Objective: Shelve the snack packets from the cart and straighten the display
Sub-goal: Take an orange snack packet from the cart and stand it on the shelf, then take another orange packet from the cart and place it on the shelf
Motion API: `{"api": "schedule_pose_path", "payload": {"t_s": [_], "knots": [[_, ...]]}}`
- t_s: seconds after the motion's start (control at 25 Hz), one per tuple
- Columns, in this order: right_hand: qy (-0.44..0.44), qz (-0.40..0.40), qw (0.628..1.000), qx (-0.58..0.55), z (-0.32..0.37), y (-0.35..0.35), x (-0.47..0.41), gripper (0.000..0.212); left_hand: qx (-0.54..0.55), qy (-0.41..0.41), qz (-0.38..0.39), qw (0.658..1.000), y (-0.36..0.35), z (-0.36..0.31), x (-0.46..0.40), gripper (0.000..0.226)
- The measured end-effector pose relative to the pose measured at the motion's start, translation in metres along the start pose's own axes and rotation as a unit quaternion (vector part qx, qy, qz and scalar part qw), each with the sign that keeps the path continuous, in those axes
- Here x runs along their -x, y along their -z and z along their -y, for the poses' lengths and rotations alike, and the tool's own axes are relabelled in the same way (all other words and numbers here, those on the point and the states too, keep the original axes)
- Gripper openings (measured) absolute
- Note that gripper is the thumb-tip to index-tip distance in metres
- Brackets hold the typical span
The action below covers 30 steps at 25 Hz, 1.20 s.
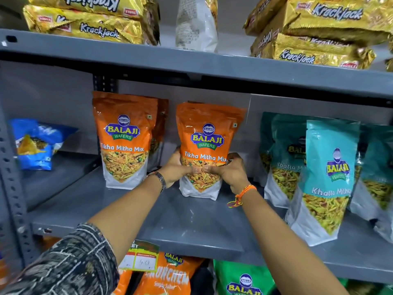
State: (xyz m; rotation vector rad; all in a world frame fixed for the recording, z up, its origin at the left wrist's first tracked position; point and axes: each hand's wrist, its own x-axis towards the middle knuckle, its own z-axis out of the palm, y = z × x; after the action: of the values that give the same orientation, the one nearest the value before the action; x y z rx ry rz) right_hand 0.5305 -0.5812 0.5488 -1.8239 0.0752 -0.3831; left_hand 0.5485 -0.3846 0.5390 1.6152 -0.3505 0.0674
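An orange Tikha Mitha Mix packet (207, 133) stands upright in the middle of the grey middle shelf (191, 226). My left hand (176, 169) grips its lower left side and my right hand (231, 171) grips its lower right side, thumbs meeting across the front. To its left stands a second orange Tikha Mitha Mix packet (124, 137), with another one (159, 133) partly hidden behind it. The cart is out of sight.
Several teal Khatta Mitha packets (327, 177) crowd the shelf's right side, the front one leaning. A blue packet (35, 143) lies at far left. Gold Krackjack packs (85, 24) fill the upper shelf. Orange and green packets (240, 279) and a price tag (140, 258) sit below.
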Motion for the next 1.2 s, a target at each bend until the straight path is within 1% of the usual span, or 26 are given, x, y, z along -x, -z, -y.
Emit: {"api": "schedule_pose_path", "payload": {"t_s": [0.12,0.2,0.28,0.32,0.36,0.44,0.48,0.56,0.64,0.72,0.8,0.88,0.92,1.0,1.04,1.08,1.16,1.2], "knots": [[0.004,0.004,0.999,-0.031,0.006,0.003,0.005,0.084,-0.041,-0.008,-0.011,0.999,-0.001,-0.012,0.015,0.094],[0.033,-0.031,0.995,-0.084,0.015,0.008,0.019,0.082,-0.068,-0.022,-0.037,0.997,0.002,-0.025,0.036,0.104],[0.123,-0.106,0.978,-0.128,0.031,0.008,0.048,0.089,-0.093,-0.045,-0.060,0.993,0.014,-0.036,0.069,0.114],[0.174,-0.137,0.965,-0.139,0.039,0.006,0.065,0.087,-0.098,-0.060,-0.058,0.992,0.022,-0.040,0.090,0.117],[0.217,-0.148,0.953,-0.152,0.046,0.000,0.084,0.083,-0.100,-0.071,-0.054,0.991,0.031,-0.043,0.114,0.117],[0.263,-0.134,0.938,-0.180,0.056,-0.021,0.118,0.076,-0.094,-0.079,-0.064,0.990,0.050,-0.047,0.168,0.113],[0.271,-0.108,0.937,-0.192,0.060,-0.034,0.135,0.074,-0.090,-0.080,-0.081,0.990,0.060,-0.047,0.195,0.107],[0.279,-0.009,0.935,-0.220,0.063,-0.070,0.171,0.070,-0.095,-0.055,-0.136,0.985,0.086,-0.036,0.253,0.099],[0.273,0.100,0.927,-0.239,0.059,-0.108,0.210,0.067,-0.104,-0.001,-0.200,0.974,0.114,-0.013,0.317,0.098],[0.255,0.196,0.914,-0.247,0.047,-0.148,0.246,0.065,-0.087,0.068,-0.281,0.953,0.139,0.017,0.385,0.090],[0.226,0.287,0.897,-0.248,0.028,-0.189,0.281,0.064,-0.052,0.139,-0.375,0.915,0.159,0.049,0.450,0.078],[0.195,0.383,0.872,-0.234,0.004,-0.234,0.316,0.066,-0.018,0.203,-0.457,0.866,0.173,0.082,0.510,0.066],[0.183,0.435,0.857,-0.210,-0.012,-0.257,0.336,0.067,-0.001,0.240,-0.495,0.835,0.178,0.099,0.539,0.058],[0.151,0.537,0.817,-0.144,-0.050,-0.301,0.377,0.070,0.027,0.313,-0.569,0.760,0.179,0.132,0.594,0.046],[0.138,0.589,0.790,-0.103,-0.071,-0.320,0.395,0.068,0.038,0.347,-0.593,0.725,0.178,0.146,0.615,0.042],[0.129,0.641,0.754,-0.055,-0.094,-0.340,0.417,0.066,0.046,0.373,-0.613,0.696,0.175,0.162,0.638,0.037],[0.133,0.720,0.680,0.037,-0.137,-0.374,0.454,0.063,0.070,0.418,-0.627,0.654,0.171,0.192,0.668,0.010],[0.140,0.753,0.638,0.077,-0.158,-0.391,0.474,0.063,0.086,0.435,-0.641,0.627,0.172,0.206,0.682,0.021]]}}
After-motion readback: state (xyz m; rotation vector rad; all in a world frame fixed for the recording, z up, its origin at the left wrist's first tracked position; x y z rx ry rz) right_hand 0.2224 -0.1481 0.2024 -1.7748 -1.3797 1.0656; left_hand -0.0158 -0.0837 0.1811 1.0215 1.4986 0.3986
